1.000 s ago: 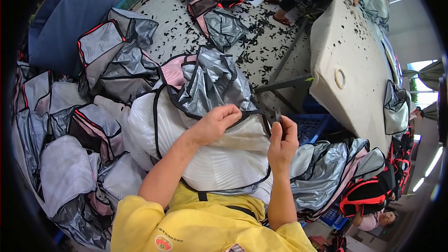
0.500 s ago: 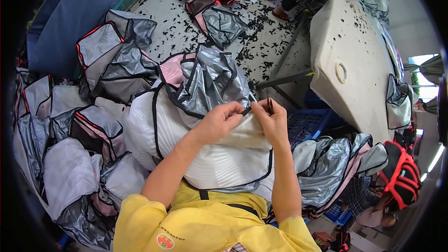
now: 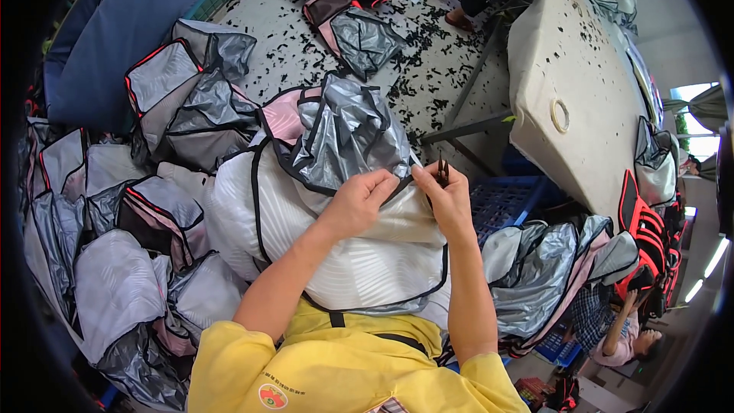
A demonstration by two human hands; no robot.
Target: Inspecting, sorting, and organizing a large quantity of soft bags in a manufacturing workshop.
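Observation:
Across my lap lies a white quilted fabric bag piece (image 3: pixel 359 264) with black binding along its edges. A crumpled silver lining (image 3: pixel 348 138) and a pink panel (image 3: pixel 284 116) lie on its far part. My left hand (image 3: pixel 358 205) is closed, pinching the black-bound edge of the silver lining. Close by on the right, my right hand (image 3: pixel 449 200) is closed around small dark thread snips (image 3: pixel 443 171), their two points sticking up. Its thumb and fingertips are also at the bound edge; what they pinch there is hidden.
Similar bag pieces (image 3: pixel 118 283) are heaped at left and right. Black scraps litter the floor (image 3: pixel 287 19). A pale tabletop (image 3: pixel 569 99) with a tape ring (image 3: pixel 560 116) stands at right, a blue crate (image 3: pixel 501 206) below it. Other people are at the far right and lower right.
My left hand has slid slightly left and nearer along the bound edge. My right hand stays nearly in place with the snips. At lower right, a person and a red-and-black bag have shifted.

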